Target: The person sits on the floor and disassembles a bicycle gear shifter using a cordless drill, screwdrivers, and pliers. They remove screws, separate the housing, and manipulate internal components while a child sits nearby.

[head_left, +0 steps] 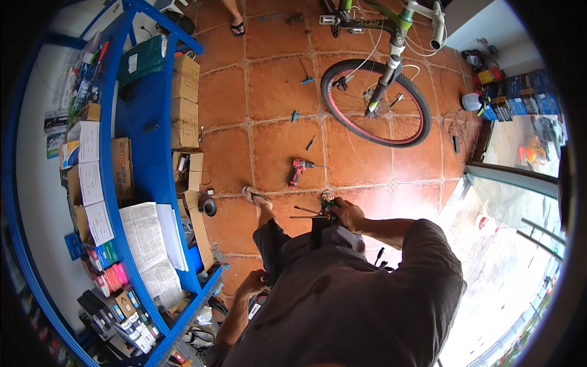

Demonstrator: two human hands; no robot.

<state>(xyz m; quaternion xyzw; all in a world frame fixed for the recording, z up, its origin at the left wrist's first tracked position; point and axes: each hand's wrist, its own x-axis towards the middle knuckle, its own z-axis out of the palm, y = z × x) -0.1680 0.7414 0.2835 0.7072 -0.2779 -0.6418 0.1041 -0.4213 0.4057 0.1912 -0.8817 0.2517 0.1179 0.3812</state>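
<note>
My right hand (347, 214) is closed around dark handles in front of my thigh. Thin shafts, which look like screwdrivers (309, 211), stick out of it to the left. Lower on the left, my left hand (254, 284) is curled beside my hip, its fingers partly hidden; what they hold, if anything, cannot be made out. A red and black cordless drill (296, 173) lies on the floor ahead of my feet, its bit toward the right. Just beyond it is a small dark tool (311, 143), with a blue-handled tool (295, 116) farther off.
A bicycle (391, 73) stands ahead on the right, its front wheel (333, 101) on the tiles. Blue shelving (143, 131) with boxes and papers runs along the left. Another person's foot (238, 27) shows at the far edge. Stacked blue boxes (529, 92) stand far right.
</note>
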